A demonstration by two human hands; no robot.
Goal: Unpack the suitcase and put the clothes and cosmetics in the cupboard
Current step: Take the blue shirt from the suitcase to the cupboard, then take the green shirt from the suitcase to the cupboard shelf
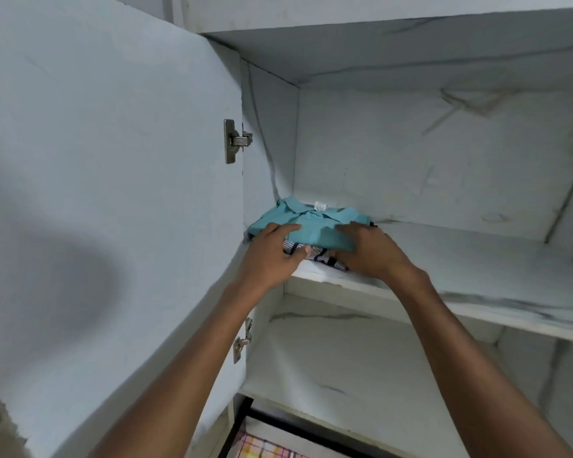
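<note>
Upper cupboard shelf (460, 279), left corner: folded teal polo shirt (311, 223) atop striped garment (315, 254), left hand (272, 256) and right hand (368, 252) clasping the stack's front edge.

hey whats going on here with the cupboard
A person is putting folded clothes into an open cupboard. Both hands, the left hand and the right hand, hold a small stack at the left end of the upper shelf: a teal shirt on top of a striped garment. The shelf below looks bare.
</note>
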